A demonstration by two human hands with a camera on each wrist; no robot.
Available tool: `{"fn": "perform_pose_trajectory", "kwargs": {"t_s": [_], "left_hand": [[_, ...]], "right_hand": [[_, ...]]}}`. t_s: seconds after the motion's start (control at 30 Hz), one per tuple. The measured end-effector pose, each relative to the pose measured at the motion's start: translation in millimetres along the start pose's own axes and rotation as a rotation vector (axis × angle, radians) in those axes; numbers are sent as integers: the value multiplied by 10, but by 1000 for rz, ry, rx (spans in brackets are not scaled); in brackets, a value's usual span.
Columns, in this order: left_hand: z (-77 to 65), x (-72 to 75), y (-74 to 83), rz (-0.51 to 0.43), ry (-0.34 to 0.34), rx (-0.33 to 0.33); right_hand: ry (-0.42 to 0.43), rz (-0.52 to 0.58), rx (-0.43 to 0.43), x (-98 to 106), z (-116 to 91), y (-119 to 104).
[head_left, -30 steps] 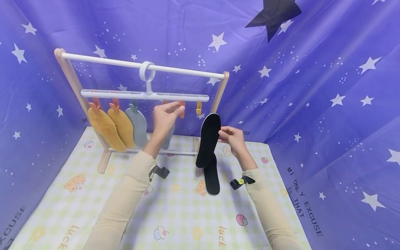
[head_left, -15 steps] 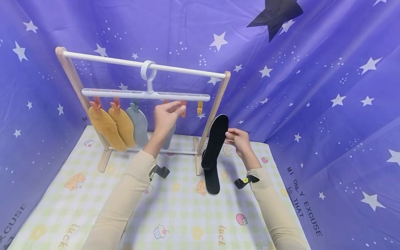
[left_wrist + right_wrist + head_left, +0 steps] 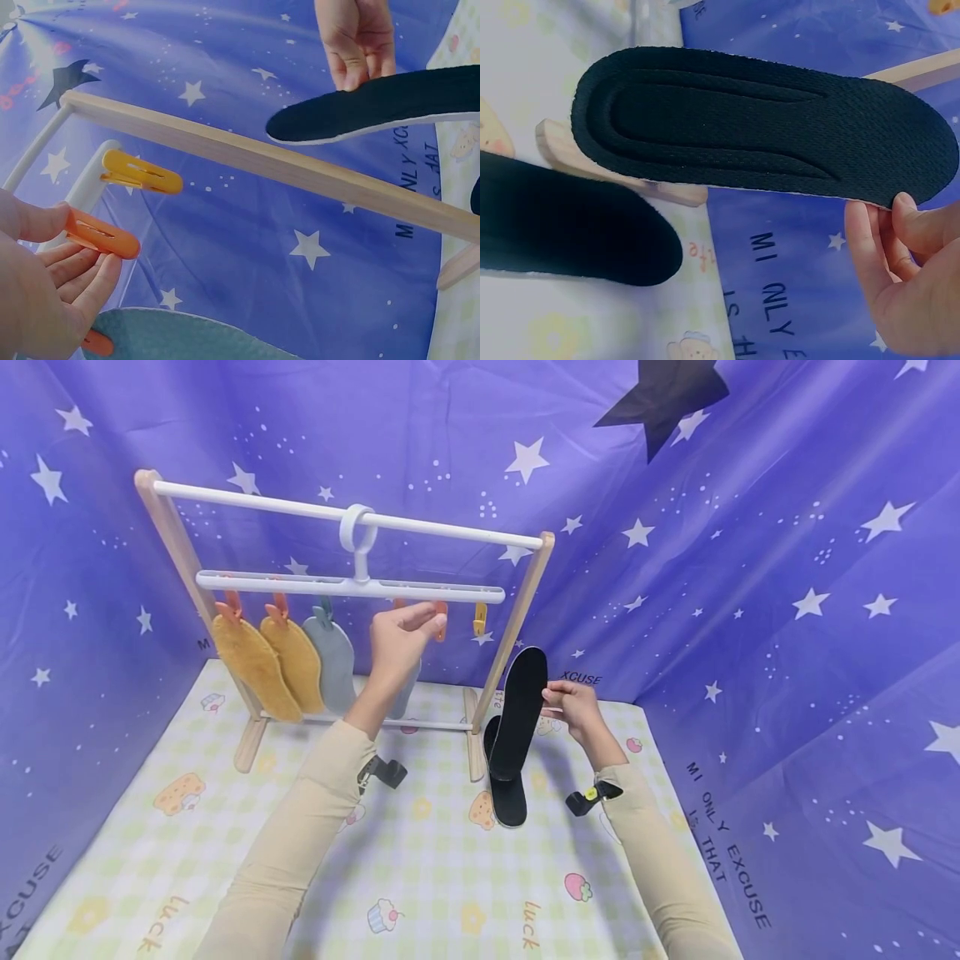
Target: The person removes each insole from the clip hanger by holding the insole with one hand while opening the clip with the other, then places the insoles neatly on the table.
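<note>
My left hand (image 3: 400, 639) is raised to the white hanger (image 3: 427, 592) and pinches an orange clothespin (image 3: 105, 234) between thumb and fingers. To its right a yellow clothespin (image 3: 479, 620) hangs with nothing in it. With thumb and fingertips my right hand (image 3: 576, 710) pinches the edge of a black insole (image 3: 522, 710) near its wide end. That insole is held in the air, right of the rack, its grooved heel showing in the right wrist view. Below it, another black insole (image 3: 510, 806) lies on the tablecloth, partly hidden.
Two yellow insoles (image 3: 255, 668) and a grey-blue insole (image 3: 330, 664) hang clipped at the left. Another grey-blue insole (image 3: 180, 337) hangs behind my left hand. A wooden rack (image 3: 517, 618) with a white top rod carries the hanger. Starry purple curtains (image 3: 787, 568) surround the checked tablecloth (image 3: 435, 868).
My right hand has moved the black insole rightward, away from the rack post, then slightly down. The left hand stays at the orange clothespin.
</note>
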State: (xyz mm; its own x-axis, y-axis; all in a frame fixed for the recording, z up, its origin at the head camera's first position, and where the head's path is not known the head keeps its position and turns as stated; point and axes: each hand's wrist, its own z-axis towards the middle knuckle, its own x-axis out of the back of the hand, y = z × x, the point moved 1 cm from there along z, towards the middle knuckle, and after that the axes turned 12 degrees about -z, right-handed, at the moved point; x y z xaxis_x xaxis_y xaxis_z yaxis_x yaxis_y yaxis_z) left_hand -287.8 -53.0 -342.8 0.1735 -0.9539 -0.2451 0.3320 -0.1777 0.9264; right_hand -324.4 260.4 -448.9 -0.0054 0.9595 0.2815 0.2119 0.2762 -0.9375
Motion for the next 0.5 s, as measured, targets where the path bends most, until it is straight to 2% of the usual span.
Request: {"fn": "perform_pose_trajectory", "kwargs": {"t_s": [0.5], "left_hand": [[16, 1, -29, -5, 0, 22]], "right_hand": [[-37, -168, -105, -46, 53, 187]]}}
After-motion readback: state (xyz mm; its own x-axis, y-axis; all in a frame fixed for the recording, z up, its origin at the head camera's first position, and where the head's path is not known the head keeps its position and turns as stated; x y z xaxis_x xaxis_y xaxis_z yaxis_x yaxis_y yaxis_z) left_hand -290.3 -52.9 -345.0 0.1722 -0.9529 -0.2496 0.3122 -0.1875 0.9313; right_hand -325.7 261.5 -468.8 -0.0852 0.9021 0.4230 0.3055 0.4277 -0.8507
